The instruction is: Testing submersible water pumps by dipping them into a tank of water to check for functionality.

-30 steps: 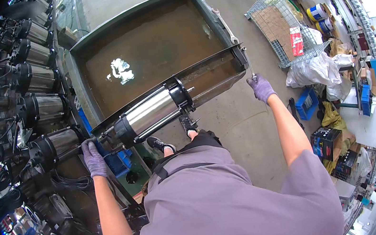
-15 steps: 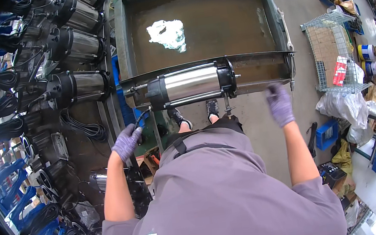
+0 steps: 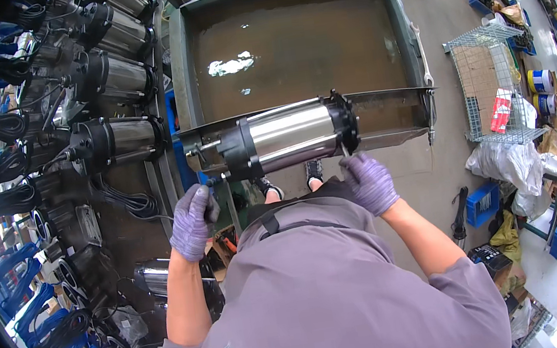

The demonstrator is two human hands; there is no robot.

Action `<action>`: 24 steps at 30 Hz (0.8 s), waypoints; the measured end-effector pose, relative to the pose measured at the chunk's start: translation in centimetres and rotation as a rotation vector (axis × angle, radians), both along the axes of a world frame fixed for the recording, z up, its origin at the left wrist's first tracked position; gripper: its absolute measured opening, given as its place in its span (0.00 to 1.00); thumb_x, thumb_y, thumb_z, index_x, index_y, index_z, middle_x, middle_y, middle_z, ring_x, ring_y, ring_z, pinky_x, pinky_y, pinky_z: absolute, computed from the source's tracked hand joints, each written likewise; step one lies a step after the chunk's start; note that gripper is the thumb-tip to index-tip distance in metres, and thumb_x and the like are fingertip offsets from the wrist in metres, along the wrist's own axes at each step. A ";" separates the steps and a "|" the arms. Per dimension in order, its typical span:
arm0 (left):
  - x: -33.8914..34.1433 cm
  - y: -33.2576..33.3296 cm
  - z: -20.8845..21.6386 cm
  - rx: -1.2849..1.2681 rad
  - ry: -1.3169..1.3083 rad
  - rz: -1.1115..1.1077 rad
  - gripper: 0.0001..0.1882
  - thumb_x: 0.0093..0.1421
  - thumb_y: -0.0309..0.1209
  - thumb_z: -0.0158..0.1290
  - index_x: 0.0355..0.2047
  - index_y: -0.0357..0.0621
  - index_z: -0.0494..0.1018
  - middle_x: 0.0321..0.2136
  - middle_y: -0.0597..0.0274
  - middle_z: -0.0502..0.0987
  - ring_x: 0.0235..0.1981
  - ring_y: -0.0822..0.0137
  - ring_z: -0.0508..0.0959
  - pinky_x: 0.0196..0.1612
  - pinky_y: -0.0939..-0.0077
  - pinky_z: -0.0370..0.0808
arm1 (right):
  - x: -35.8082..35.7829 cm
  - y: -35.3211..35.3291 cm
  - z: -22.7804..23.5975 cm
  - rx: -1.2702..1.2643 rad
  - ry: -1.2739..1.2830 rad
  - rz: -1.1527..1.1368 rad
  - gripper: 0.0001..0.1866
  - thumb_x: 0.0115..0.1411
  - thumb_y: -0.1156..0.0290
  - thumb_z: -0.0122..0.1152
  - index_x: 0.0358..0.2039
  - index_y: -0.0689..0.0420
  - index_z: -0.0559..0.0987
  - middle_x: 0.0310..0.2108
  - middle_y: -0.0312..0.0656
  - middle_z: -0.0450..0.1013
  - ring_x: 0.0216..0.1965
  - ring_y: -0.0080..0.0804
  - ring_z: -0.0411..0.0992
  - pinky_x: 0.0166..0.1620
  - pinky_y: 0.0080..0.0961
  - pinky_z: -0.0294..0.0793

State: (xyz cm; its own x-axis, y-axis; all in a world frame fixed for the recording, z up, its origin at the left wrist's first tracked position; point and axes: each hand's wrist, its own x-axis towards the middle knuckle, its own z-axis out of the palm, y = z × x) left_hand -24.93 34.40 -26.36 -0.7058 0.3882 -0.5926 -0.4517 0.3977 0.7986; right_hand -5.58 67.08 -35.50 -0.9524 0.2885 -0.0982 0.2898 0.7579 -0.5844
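Just beside black-ended steel cylinder (image 3: 293, 133): gloved right hand (image 3: 370, 181), fingers curled.

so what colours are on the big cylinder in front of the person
The big cylinder is shiny silver with black ends, as the head view shows.

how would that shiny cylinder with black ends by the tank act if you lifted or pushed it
The shiny cylinder is probably heavy for its size, judging by its metallic body and bulky black ends. It should stay stiff, as nothing along its body sags. Its smooth, rounded side may be slippery and could roll if unsupported.
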 end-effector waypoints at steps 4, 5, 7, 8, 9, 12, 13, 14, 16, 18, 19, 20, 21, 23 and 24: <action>-2.0 2.3 3.5 0.045 0.129 0.005 0.24 0.72 0.54 0.49 0.27 0.51 0.66 0.18 0.70 0.67 0.17 0.79 0.62 0.20 0.82 0.56 | -2.8 3.0 2.8 -0.014 0.224 -0.048 0.06 0.63 0.73 0.62 0.40 0.55 0.80 0.32 0.49 0.76 0.32 0.51 0.78 0.36 0.41 0.78; -2.7 3.8 4.6 0.077 0.196 -0.015 0.25 0.72 0.55 0.50 0.27 0.51 0.66 0.18 0.71 0.67 0.17 0.80 0.62 0.20 0.82 0.56 | -3.8 4.1 3.7 -0.015 0.287 -0.056 0.05 0.63 0.73 0.62 0.40 0.56 0.80 0.31 0.49 0.78 0.31 0.50 0.79 0.35 0.39 0.79; -4.7 5.7 6.0 0.112 0.222 -0.017 0.26 0.71 0.57 0.50 0.27 0.51 0.65 0.18 0.70 0.68 0.16 0.80 0.61 0.19 0.83 0.56 | -7.0 6.8 5.5 -0.123 0.223 -0.118 0.08 0.62 0.68 0.63 0.40 0.56 0.82 0.30 0.52 0.80 0.32 0.52 0.80 0.37 0.42 0.80; -5.5 7.0 6.8 0.156 0.215 0.010 0.26 0.71 0.57 0.50 0.27 0.51 0.65 0.18 0.70 0.68 0.15 0.81 0.61 0.18 0.84 0.56 | -8.7 8.3 6.5 -0.129 0.188 -0.141 0.09 0.63 0.67 0.62 0.39 0.57 0.82 0.30 0.53 0.80 0.31 0.52 0.80 0.37 0.41 0.80; -6.2 8.0 7.4 0.193 0.211 0.042 0.26 0.71 0.58 0.50 0.28 0.51 0.66 0.18 0.69 0.68 0.14 0.81 0.60 0.17 0.85 0.56 | -10.2 9.4 7.6 -0.141 0.154 -0.159 0.10 0.64 0.65 0.62 0.38 0.59 0.82 0.30 0.54 0.80 0.31 0.52 0.81 0.38 0.40 0.81; -8.6 10.0 7.7 0.280 0.106 0.087 0.22 0.73 0.54 0.49 0.32 0.51 0.67 0.21 0.71 0.68 0.12 0.81 0.58 0.16 0.85 0.56 | -12.7 12.8 11.1 -0.111 0.087 -0.142 0.12 0.65 0.62 0.62 0.39 0.58 0.83 0.28 0.56 0.80 0.30 0.49 0.82 0.37 0.39 0.80; -9.5 10.9 7.3 0.309 0.066 0.068 0.20 0.74 0.53 0.49 0.33 0.51 0.68 0.22 0.71 0.68 0.12 0.81 0.57 0.16 0.85 0.56 | -13.2 13.6 12.3 -0.110 0.040 -0.161 0.13 0.66 0.61 0.61 0.40 0.58 0.83 0.28 0.55 0.80 0.31 0.50 0.82 0.38 0.40 0.80; -10.7 11.1 6.9 0.349 -0.046 0.094 0.17 0.75 0.49 0.48 0.36 0.51 0.68 0.23 0.72 0.68 0.12 0.82 0.56 0.15 0.86 0.54 | -14.0 14.6 12.9 -0.060 0.023 -0.131 0.13 0.65 0.61 0.61 0.40 0.58 0.83 0.28 0.55 0.80 0.32 0.52 0.81 0.39 0.41 0.80; -12.5 12.1 4.5 0.303 -0.101 0.152 0.16 0.75 0.47 0.47 0.36 0.51 0.69 0.23 0.73 0.68 0.12 0.83 0.56 0.14 0.86 0.54 | -15.4 16.1 12.6 -0.009 0.003 -0.092 0.14 0.65 0.60 0.60 0.40 0.57 0.83 0.28 0.54 0.80 0.33 0.53 0.81 0.40 0.42 0.80; -14.3 13.4 1.0 0.254 -0.185 0.176 0.14 0.75 0.45 0.47 0.37 0.51 0.70 0.23 0.73 0.68 0.12 0.83 0.56 0.13 0.85 0.53 | -16.9 17.4 11.5 0.154 -0.096 -0.035 0.16 0.65 0.57 0.58 0.40 0.57 0.82 0.30 0.55 0.81 0.36 0.56 0.81 0.44 0.46 0.79; -15.0 13.7 -0.8 0.241 -0.209 0.164 0.13 0.75 0.44 0.47 0.37 0.51 0.71 0.22 0.74 0.69 0.12 0.83 0.57 0.13 0.85 0.52 | -17.9 17.4 10.9 0.152 -0.096 -0.023 0.16 0.65 0.57 0.58 0.40 0.57 0.82 0.30 0.55 0.81 0.36 0.56 0.81 0.44 0.46 0.79; -15.7 14.2 -2.7 0.219 -0.209 0.200 0.13 0.75 0.44 0.47 0.37 0.52 0.72 0.22 0.73 0.71 0.12 0.82 0.58 0.13 0.85 0.52 | -18.7 17.4 10.1 0.193 -0.165 -0.011 0.16 0.65 0.57 0.57 0.40 0.57 0.82 0.32 0.55 0.81 0.37 0.57 0.80 0.45 0.47 0.78; -16.6 14.9 -4.3 0.224 -0.215 0.198 0.13 0.75 0.44 0.47 0.37 0.52 0.72 0.22 0.73 0.71 0.12 0.82 0.58 0.13 0.85 0.52 | -19.5 17.5 9.2 0.240 -0.237 -0.008 0.17 0.65 0.56 0.56 0.40 0.56 0.82 0.33 0.56 0.81 0.39 0.57 0.80 0.46 0.48 0.78; -18.4 15.9 -7.3 0.155 -0.215 0.081 0.13 0.75 0.44 0.47 0.37 0.52 0.72 0.21 0.73 0.72 0.12 0.81 0.59 0.14 0.84 0.54 | -21.1 17.8 6.8 0.251 -0.298 -0.024 0.18 0.66 0.54 0.55 0.40 0.55 0.83 0.34 0.56 0.81 0.40 0.57 0.80 0.48 0.48 0.78; -19.2 16.1 -8.6 0.157 -0.224 0.078 0.13 0.75 0.44 0.47 0.37 0.52 0.72 0.21 0.73 0.72 0.12 0.81 0.59 0.14 0.84 0.54 | -21.7 17.9 5.8 0.235 -0.306 -0.029 0.18 0.66 0.53 0.55 0.40 0.55 0.83 0.34 0.56 0.82 0.40 0.57 0.80 0.48 0.48 0.78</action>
